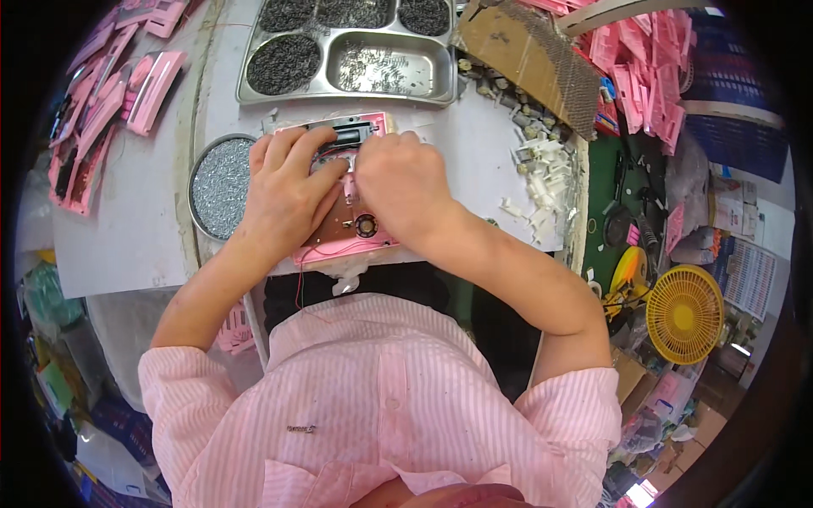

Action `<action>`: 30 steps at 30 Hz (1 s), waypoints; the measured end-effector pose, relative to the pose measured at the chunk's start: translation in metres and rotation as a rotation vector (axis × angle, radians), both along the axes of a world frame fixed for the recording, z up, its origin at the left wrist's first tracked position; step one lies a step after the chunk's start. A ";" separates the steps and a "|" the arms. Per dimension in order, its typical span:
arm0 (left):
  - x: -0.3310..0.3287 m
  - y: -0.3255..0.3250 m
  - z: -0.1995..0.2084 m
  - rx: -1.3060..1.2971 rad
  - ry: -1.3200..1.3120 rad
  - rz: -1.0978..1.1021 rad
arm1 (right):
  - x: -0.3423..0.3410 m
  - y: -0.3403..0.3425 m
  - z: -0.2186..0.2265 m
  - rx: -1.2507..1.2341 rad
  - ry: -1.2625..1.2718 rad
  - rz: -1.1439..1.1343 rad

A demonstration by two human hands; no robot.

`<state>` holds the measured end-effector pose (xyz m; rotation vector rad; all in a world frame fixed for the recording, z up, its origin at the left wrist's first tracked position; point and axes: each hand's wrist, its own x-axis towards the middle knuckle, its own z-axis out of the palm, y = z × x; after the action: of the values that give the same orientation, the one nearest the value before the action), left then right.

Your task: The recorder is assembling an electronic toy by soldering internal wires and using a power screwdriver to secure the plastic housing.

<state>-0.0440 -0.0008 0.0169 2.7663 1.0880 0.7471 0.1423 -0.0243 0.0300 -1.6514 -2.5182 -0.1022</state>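
Note:
A pink plastic casing (pixel 366 247) lies at the table's front edge, with a brown panel, a small round black part (pixel 366 225) and thin red wires (pixel 326 256) in it. In its far part sits a black mechanism (pixel 352 134). My left hand (pixel 288 193) grips the casing from its left side, fingers bent over the mechanism. My right hand (pixel 402 179) is closed in a fist over the casing's right side; what it pinches is hidden. Between the hands shows a small pink piece (pixel 350 188).
Left of my hands stands a round dish (pixel 194 203) of small silvery screws. Behind is a metal compartment tray (pixel 347 95) with dark small parts. White plastic pieces (pixel 549 182) and a cardboard piece (pixel 517 63) lie right. Pink casings (pixel 157 85) are stacked far left; a yellow fan (pixel 684 313) stands right.

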 end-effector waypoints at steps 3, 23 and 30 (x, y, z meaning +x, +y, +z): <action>-0.004 -0.004 -0.005 0.004 0.073 -0.090 | 0.005 -0.004 0.015 -0.021 -0.025 0.098; -0.036 0.048 0.004 -0.036 0.516 -0.594 | 0.460 0.442 -0.047 -0.127 1.264 -0.798; -0.040 0.052 0.006 -0.155 0.414 -0.612 | 0.379 0.384 -0.053 -0.086 1.421 -0.728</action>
<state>-0.0835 0.0510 0.0227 2.9205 0.2542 0.0171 0.5217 0.3593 -0.0229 -1.6075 -0.8624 0.7975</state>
